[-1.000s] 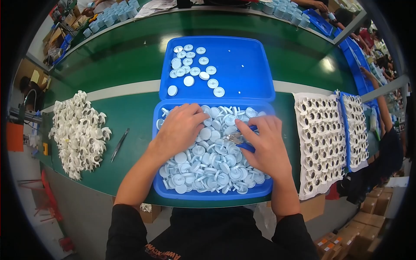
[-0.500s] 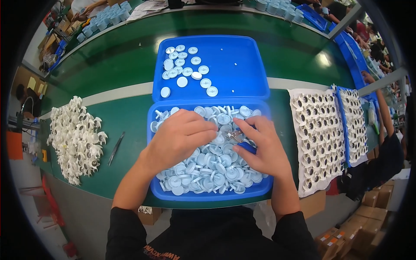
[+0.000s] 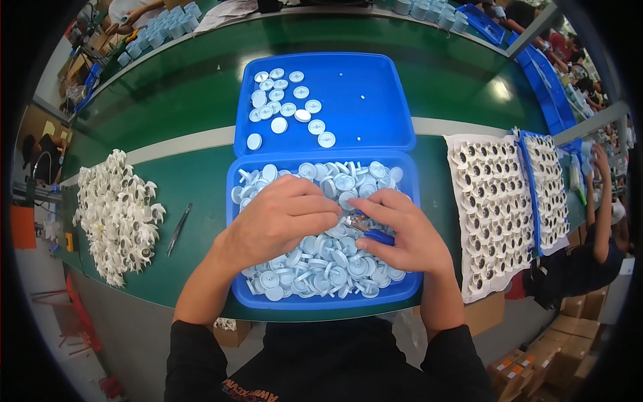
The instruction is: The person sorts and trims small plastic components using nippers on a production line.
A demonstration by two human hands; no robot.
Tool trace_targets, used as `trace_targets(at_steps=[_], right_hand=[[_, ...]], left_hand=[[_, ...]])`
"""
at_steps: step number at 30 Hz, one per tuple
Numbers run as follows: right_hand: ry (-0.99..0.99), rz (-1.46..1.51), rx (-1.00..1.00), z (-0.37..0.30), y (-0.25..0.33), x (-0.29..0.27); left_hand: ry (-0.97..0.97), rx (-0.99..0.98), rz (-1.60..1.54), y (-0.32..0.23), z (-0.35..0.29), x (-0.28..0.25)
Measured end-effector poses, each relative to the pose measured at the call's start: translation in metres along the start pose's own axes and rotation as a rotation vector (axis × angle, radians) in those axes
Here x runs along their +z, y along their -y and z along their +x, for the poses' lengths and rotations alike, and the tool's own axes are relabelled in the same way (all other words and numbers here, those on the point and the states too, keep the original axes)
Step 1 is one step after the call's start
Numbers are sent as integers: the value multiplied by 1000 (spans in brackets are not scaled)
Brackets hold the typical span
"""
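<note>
My right hand is closed round small cutting pliers with blue handles and a metal head. Their jaws point toward my left hand, whose fingers are pinched together; whatever they hold is hidden behind them. Both hands are over a blue tray heaped with light blue round caps that have short stems. Just beyond it, a second blue tray has several such caps spread over its left side and a few tiny pale bits at its right.
Tweezers lie left of the near tray, beside a pile of white finned parts. On the right, similar parts stand in rows on a white sheet. Light blue cups stand along the far edge. A co-worker's arm reaches in at the right.
My right hand has shifted slightly left with the pliers, bringing their head closer to my left fingers. The pliers' handles look closer together. At the right, the co-worker's arm has moved.
</note>
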State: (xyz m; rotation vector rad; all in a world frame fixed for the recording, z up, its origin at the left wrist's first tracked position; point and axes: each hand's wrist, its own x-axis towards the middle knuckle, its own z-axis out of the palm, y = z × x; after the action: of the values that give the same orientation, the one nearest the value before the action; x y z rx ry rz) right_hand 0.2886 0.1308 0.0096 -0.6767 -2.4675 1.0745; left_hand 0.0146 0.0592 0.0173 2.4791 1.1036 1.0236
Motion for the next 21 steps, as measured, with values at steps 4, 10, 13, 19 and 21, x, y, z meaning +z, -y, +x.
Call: trace_targets(at_steps=[4,10,13,19,21], right_hand=[[-16,1,-16,2,3,1],[-58,-15,-34,4,8,10],[-68,-51,-29,3,10,14],[-63,-115,3,1,12,16],[-75,-135,0,1,12,15]], left_hand=[[2,-5,-6,0,-1,-2],[33,-9,-5,-4,-1,-10],[31,-4,-14,-2,-3,-13],[66,-19,-7,0,-4,-15],[74,-25,-10,1,-4,-14]])
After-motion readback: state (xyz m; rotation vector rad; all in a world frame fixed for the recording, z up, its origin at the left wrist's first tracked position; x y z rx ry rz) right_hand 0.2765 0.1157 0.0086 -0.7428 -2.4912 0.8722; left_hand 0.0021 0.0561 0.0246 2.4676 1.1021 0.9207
